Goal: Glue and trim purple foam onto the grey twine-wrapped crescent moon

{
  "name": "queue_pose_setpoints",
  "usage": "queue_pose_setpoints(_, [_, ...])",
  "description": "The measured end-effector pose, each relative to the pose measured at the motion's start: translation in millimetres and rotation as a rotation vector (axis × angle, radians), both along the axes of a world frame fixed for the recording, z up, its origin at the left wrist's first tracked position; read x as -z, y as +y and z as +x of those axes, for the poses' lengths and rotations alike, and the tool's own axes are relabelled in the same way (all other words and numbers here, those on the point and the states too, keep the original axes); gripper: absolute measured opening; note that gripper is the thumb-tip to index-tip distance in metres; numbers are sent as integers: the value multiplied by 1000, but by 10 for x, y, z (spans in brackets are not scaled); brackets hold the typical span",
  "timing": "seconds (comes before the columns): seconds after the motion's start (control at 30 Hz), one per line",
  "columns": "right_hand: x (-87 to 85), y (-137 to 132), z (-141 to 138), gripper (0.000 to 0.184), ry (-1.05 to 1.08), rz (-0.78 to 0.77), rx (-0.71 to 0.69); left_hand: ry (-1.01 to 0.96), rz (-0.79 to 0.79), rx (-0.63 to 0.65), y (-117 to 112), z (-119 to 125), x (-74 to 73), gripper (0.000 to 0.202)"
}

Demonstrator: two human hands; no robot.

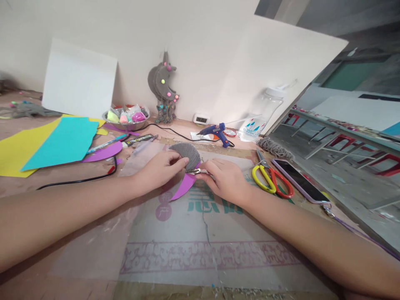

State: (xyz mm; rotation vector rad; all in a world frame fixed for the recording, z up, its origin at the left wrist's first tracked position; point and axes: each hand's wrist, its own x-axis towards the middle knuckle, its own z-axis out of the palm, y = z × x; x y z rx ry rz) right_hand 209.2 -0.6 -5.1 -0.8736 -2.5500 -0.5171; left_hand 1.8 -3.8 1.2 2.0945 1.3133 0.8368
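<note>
A purple crescent has its upper part covered by grey yarn laid in close rows; its lower tip is bare. My left hand is closed, thumb and fingers pinching the yarn-covered edge. From the other side, my right hand is closed around a small silvery metal tool, perhaps a clipper, whose end touches the crescent where grey meets purple. Its exact kind is partly hidden by my fingers. Below, a strand of grey yarn runs down the printed plastic sheet.
Scissors, a phone and coiled yarn lie right. Behind are a blue glue gun, a bottle and a decorated grey moon. Left are turquoise sheet, yellow sheet and a bowl.
</note>
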Motion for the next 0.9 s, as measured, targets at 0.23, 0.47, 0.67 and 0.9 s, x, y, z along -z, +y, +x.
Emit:
queue_pose_setpoints(0.23, [15,18,11,30,-28,15,-8,-23,-21,9,14,-6,14,40])
queue_pose_setpoints(0.47, [-2,-13,11,29,64,-49,-17,-11,10,10,15,-13,9,41])
queue_pose_setpoints(0.67, [25,29,38,31,416,-375,111,-72,-17,21,14,-20,-20,41])
queue_pose_setpoints(0.9, [44,176,-1,28,635,-904,50,-115,-6,14,9,-15,-10,38])
